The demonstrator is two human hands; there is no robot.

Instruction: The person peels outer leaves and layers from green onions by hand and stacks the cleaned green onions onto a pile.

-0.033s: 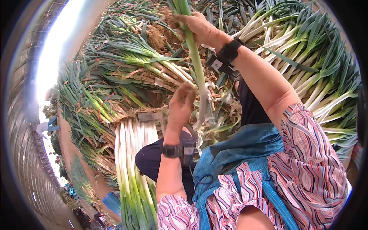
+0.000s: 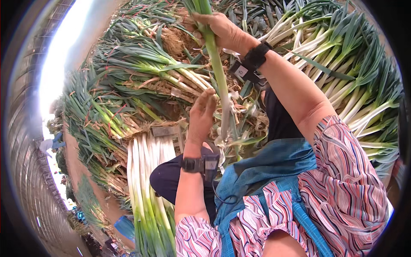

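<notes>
Outstretched right hand (image 2: 220,31) clasps a leek (image 2: 221,79); left hand (image 2: 201,116), raised, seems loosely uncurled, empty.

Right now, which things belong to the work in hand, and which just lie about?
Work in hand: leek in right hand; left hand, empty, beside it; likely the surrounding leek piles.

Probably just lying about: loose pale scraps; blue object, kind unclear.

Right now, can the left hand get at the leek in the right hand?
Probably yes: the left hand looks empty and is close beside the leek, with nothing visible between them. The right hand grips it toward its green end, leaving the pale lower stalk uncovered.
</notes>
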